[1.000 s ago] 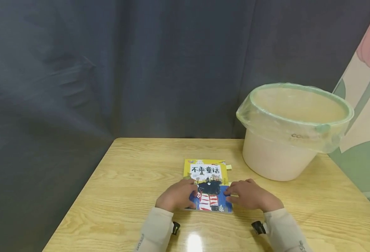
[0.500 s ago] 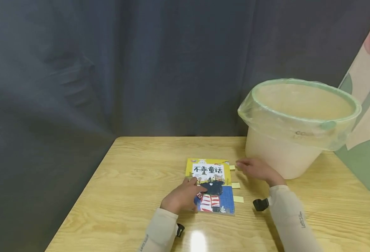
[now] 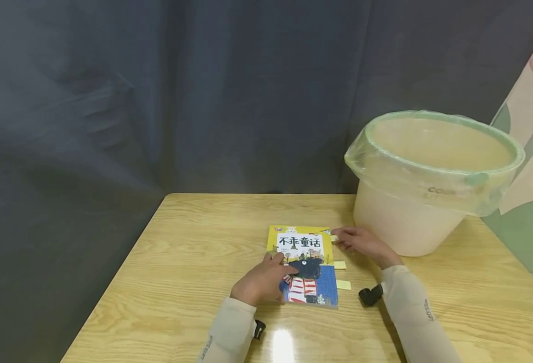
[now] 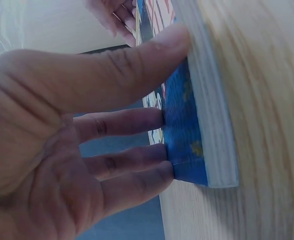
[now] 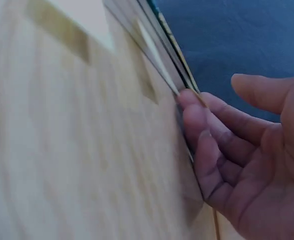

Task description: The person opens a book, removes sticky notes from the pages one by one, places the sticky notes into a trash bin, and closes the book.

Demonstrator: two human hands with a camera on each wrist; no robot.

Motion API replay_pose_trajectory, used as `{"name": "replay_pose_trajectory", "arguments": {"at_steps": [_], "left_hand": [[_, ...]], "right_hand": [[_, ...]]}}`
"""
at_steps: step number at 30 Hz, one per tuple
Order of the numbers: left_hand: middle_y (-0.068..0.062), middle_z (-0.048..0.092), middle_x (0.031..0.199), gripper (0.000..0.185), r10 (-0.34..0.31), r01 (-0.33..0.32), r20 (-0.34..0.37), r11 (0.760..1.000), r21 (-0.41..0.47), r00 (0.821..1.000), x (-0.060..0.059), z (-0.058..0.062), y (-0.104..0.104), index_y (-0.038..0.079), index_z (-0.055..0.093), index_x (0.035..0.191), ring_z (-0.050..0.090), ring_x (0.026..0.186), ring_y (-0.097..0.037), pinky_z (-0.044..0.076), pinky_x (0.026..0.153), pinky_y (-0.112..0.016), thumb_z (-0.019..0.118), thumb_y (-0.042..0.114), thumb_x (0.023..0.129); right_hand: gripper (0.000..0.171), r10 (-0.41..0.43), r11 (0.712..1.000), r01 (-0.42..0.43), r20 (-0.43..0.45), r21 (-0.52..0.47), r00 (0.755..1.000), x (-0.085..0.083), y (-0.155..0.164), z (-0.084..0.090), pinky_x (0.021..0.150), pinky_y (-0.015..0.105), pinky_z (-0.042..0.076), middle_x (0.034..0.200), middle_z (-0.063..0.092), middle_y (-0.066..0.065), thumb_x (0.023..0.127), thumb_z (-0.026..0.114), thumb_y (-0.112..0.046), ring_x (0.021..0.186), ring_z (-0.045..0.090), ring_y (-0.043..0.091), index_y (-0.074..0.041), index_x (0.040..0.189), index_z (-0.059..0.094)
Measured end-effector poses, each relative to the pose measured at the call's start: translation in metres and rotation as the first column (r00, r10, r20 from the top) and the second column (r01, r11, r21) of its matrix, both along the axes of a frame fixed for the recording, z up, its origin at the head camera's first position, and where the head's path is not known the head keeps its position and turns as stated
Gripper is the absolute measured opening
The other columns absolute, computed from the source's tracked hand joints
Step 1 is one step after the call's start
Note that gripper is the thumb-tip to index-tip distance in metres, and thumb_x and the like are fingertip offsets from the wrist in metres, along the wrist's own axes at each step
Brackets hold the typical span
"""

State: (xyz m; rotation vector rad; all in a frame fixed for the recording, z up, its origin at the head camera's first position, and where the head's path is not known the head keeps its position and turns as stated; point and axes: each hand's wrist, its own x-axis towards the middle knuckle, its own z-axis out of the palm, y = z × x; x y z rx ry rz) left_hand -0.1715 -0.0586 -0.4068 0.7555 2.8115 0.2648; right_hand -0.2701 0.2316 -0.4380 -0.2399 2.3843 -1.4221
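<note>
A picture book with a yellow and blue cover and a black animal lies face up on the wooden table. Three pale yellow sticky tabs stick out of its right side: a top tab, a middle tab and a lower tab. My left hand rests on the book's left part, its fingertips on the cover and the thumb by the bottom page edge. My right hand is at the top tab, fingertips right by the page edge; in the right wrist view the thumb stands apart from the fingers.
A large off-white bucket with a green rim and a clear plastic liner stands behind my right hand. The table ends at a dark curtain at the back and left. A painted wall is at the right.
My right hand has left the book's lower right edge, uncovering the tabs, moved up beyond the top one, then come left to it. My left hand has shifted slightly onto the cover.
</note>
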Motion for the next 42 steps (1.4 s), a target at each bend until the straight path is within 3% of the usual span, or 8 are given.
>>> {"name": "replay_pose_trajectory", "arguments": {"at_steps": [5,9,16,20,23,27,35,42], "left_hand": [[0.002,0.054,0.119,0.069,-0.003,0.003,0.008,1.000,0.008,1.000,0.000,0.002,0.001,0.033,0.061,0.136,0.046,0.107,-0.017,0.051,0.086,-0.029,0.088,0.027,0.072],[0.000,0.054,0.121,0.068,-0.008,0.008,0.004,1.000,0.011,1.000,-0.002,0.005,0.002,0.034,0.060,0.136,0.047,0.109,-0.018,0.052,0.088,-0.031,0.087,0.029,0.074],[-0.004,0.053,0.145,0.061,0.018,-0.019,0.040,0.999,0.038,0.999,-0.005,0.010,-0.001,0.032,0.058,0.139,0.043,0.142,-0.030,0.045,0.110,-0.043,0.082,0.028,0.082],[-0.002,0.056,0.145,0.047,0.031,-0.034,0.037,0.997,0.071,0.999,-0.006,0.011,-0.004,0.029,0.058,0.139,0.046,0.141,-0.023,0.044,0.111,-0.040,0.070,0.030,0.093],[0.001,0.061,0.135,0.042,0.020,-0.022,0.016,0.994,0.105,1.000,-0.007,0.011,-0.007,0.028,0.058,0.139,0.057,0.126,-0.017,0.050,0.102,-0.036,0.064,0.032,0.097],[0.002,0.064,0.127,0.042,0.008,-0.009,0.005,0.991,0.134,1.000,-0.008,0.011,-0.009,0.028,0.057,0.140,0.061,0.111,-0.013,0.052,0.092,-0.032,0.061,0.033,0.099],[0.003,0.061,0.135,0.041,0.027,-0.028,0.014,0.991,0.131,1.000,-0.009,0.012,-0.008,0.028,0.057,0.140,0.060,0.122,-0.016,0.052,0.098,-0.035,0.060,0.034,0.100],[0.003,0.061,0.136,0.040,0.038,-0.042,0.026,0.990,0.137,0.999,-0.009,0.014,-0.008,0.029,0.057,0.140,0.060,0.122,-0.017,0.051,0.100,-0.037,0.059,0.034,0.100]], "right_hand": [[0.033,-0.034,0.999,0.037,-0.069,0.041,0.997,-0.003,-0.002,-0.003,0.068,0.027,0.051,0.100,0.068,0.013,0.103,0.053,-0.017,0.083,0.059,0.017,0.003,0.129,0.059],[0.025,-0.071,0.990,0.091,-0.180,0.107,0.981,-0.005,-0.007,0.001,0.065,0.028,0.050,0.098,0.068,0.014,0.101,0.056,-0.016,0.079,0.058,0.018,-0.001,0.119,0.063],[0.025,-0.108,0.985,0.138,-0.257,0.102,0.961,-0.003,-0.014,0.007,0.065,0.030,0.050,0.106,0.070,0.019,0.099,0.059,-0.015,0.083,0.061,0.022,-0.003,0.120,0.063],[0.037,-0.144,0.989,0.150,-0.223,0.007,0.964,-0.002,-0.018,0.005,0.071,0.030,0.054,0.112,0.071,0.024,0.099,0.059,-0.015,0.088,0.067,0.021,-0.001,0.133,0.054],[0.043,-0.164,0.986,0.156,-0.182,-0.059,0.969,-0.002,-0.022,0.005,0.078,0.031,0.056,0.118,0.068,0.027,0.101,0.056,-0.018,0.091,0.068,0.018,0.002,0.139,0.050],[0.047,-0.151,0.988,0.143,-0.144,-0.067,0.978,-0.002,-0.027,0.005,0.084,0.034,0.055,0.123,0.065,0.026,0.104,0.051,-0.026,0.095,0.065,0.018,0.004,0.140,0.051],[0.052,-0.122,0.992,0.116,-0.122,-0.059,0.985,-0.002,-0.031,0.009,0.084,0.035,0.053,0.125,0.063,0.024,0.105,0.047,-0.033,0.096,0.062,0.016,0.004,0.142,0.049],[0.042,-0.108,0.987,0.099,-0.065,-0.125,0.992,-0.001,-0.032,0.013,0.080,0.033,0.052,0.122,0.063,0.021,0.108,0.035,-0.017,0.090,0.061,0.012,0.004,0.143,0.046]]}}
